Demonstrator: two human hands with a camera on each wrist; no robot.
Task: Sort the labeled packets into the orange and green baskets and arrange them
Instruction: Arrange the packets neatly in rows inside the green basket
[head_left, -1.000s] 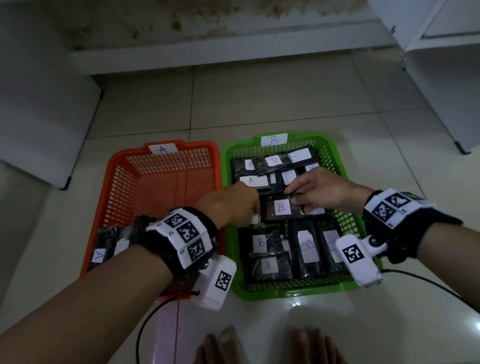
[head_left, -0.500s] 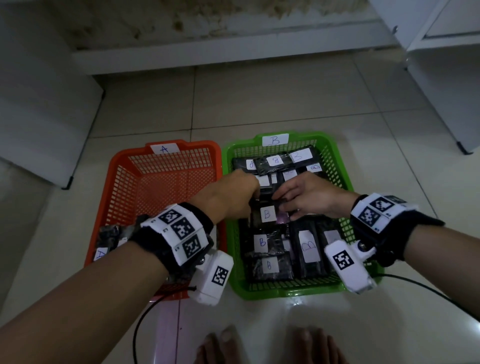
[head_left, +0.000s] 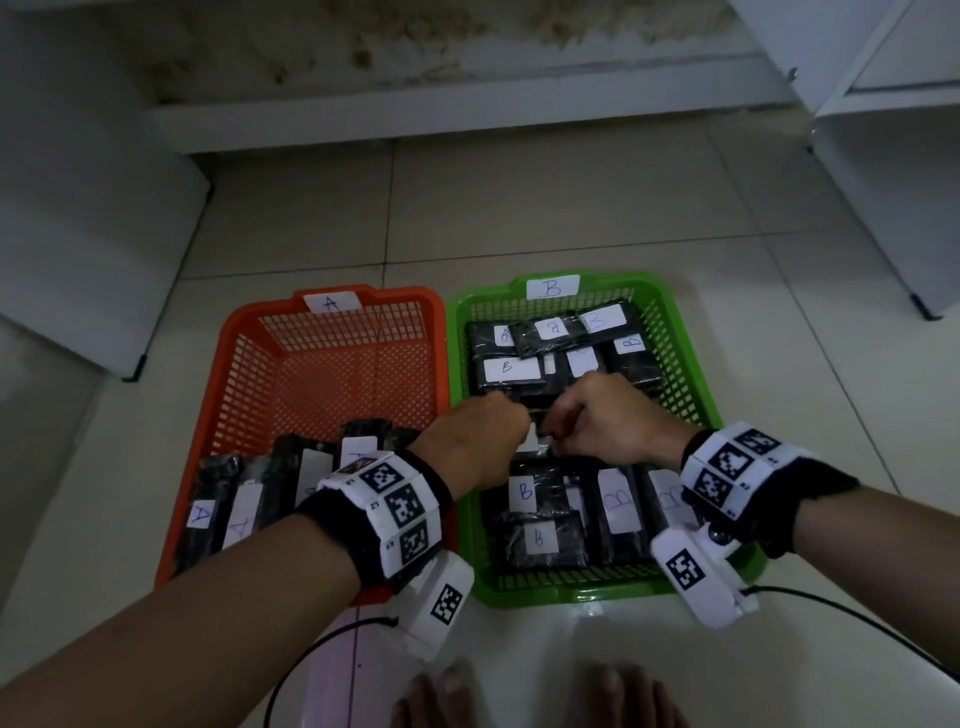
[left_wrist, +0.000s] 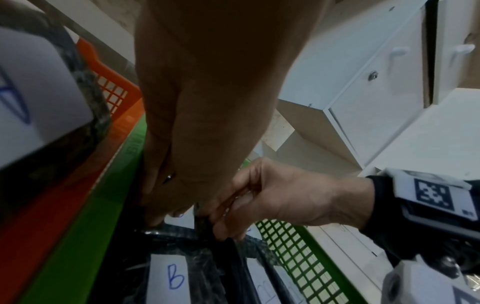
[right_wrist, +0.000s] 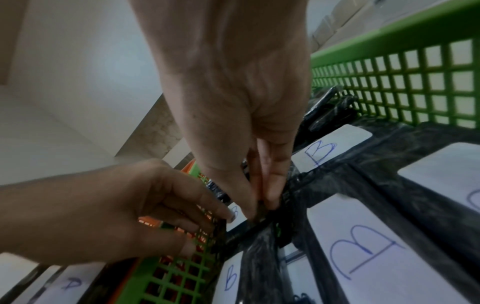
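An orange basket (head_left: 244, 332) tagged A holds several black A packets (head_left: 244, 514) at its near end. To its right, the green basket (head_left: 691, 364) tagged B has black B packets along its far side (head_left: 509, 366) and near side (head_left: 618, 499). Both hands meet over the middle of the green basket. My left hand (head_left: 511, 421) and right hand (head_left: 550, 431) pinch one black B packet (head_left: 535, 441) between them. In the right wrist view the right hand's fingertips (right_wrist: 270, 197) nip that packet's edge (right_wrist: 249, 230), with the left hand (right_wrist: 213, 222) beside them. Its label is mostly hidden.
Both baskets sit side by side on a pale tiled floor. White cabinets (head_left: 883, 156) stand at the right and a white panel (head_left: 78, 208) at the left. Bare feet (head_left: 452, 696) and a black cable (head_left: 857, 618) are close to the baskets' near side.
Both hands have drawn together and slightly nearer over the middle packet. Its B label, plainly showing before, is now mostly covered by the fingers.
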